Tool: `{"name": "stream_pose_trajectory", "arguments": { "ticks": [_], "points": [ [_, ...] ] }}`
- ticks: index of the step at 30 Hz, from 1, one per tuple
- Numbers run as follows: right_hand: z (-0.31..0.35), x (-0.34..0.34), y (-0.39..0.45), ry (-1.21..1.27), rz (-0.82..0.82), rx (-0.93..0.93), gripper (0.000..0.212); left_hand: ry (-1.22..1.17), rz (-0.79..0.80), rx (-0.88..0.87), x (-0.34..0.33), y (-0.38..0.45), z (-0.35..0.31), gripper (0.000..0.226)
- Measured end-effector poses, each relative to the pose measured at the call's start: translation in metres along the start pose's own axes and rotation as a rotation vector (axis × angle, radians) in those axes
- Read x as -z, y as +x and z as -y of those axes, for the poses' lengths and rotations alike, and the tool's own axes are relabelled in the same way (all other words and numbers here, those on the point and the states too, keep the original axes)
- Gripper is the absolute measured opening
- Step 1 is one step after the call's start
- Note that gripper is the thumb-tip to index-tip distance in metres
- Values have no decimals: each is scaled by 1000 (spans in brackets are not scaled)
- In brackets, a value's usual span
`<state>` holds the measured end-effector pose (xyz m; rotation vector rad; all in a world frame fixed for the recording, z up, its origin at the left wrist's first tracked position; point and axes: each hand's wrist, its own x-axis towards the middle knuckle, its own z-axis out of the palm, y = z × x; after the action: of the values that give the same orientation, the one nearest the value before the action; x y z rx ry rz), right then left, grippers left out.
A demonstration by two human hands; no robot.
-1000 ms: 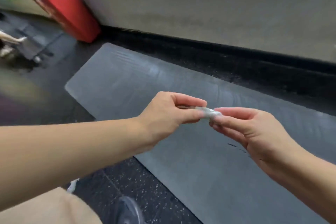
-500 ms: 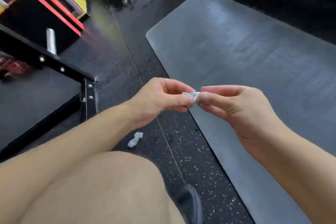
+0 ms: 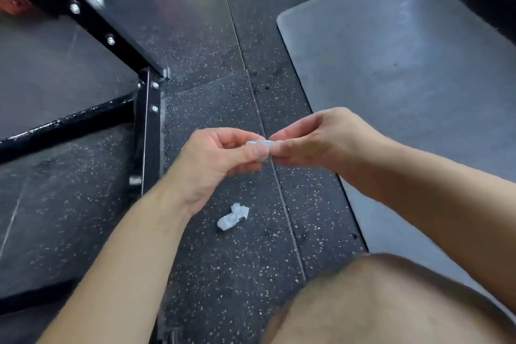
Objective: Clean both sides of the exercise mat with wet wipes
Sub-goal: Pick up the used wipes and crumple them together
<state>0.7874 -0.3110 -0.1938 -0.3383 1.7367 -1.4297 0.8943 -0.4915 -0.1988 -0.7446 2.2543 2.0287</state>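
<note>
Left hand and right hand meet in the head view, the only view given. Each pinches one end of a small, bunched wipe between thumb and forefinger, the other fingers loosely curled behind. The wipe is still a tight wad; it looks as if it is being teased open or twisted, though which of the two cannot be told.

Taking the mat as the landmark: it lies flat on the floor, and the hands hover just off its near left edge, over the speckled floor and not over the mat itself. Neither hand nor wipe touches the mat. A crumpled wad of white tissue or wipe lies on the floor, left of the mat and nearer the person than the hands. Farther left of the mat stands a black bolted frame. A bare knee overlaps the mat's near end.

How far along is the job? My judgement is that it is partway, at a change of wipes. The spent-looking wad on the floor suggests some wiping is done, and faint pale streaks on the mat's upper face may be damp or only glare. Whether this face is finished, and whether the mat has been turned over, cannot be told. At least the opening of this wipe and more wiping appear to remain.
</note>
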Motion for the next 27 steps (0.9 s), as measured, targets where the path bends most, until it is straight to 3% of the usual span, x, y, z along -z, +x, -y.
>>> {"name": "stream_pose_trajectory", "arguments": {
  "ticks": [5,12,16,20,27],
  "points": [
    [-1,-75,98,-71,142,-200,21,-52,-139,257,72,13,50,21],
    [-123,-177,153,-430,96,-501,12,-241,-381,693,83,4,183,9],
    [-158,-193,165,-660,203,-518,34,-345,-483,757,76,10,239,7],
    [-178,-189,170,-542,211,-509,38,-337,-587,711,72,15,272,9],
    [-187,-177,172,-170,79,-603,37,-470,-543,658,56,19,264,15]
  ]
}}
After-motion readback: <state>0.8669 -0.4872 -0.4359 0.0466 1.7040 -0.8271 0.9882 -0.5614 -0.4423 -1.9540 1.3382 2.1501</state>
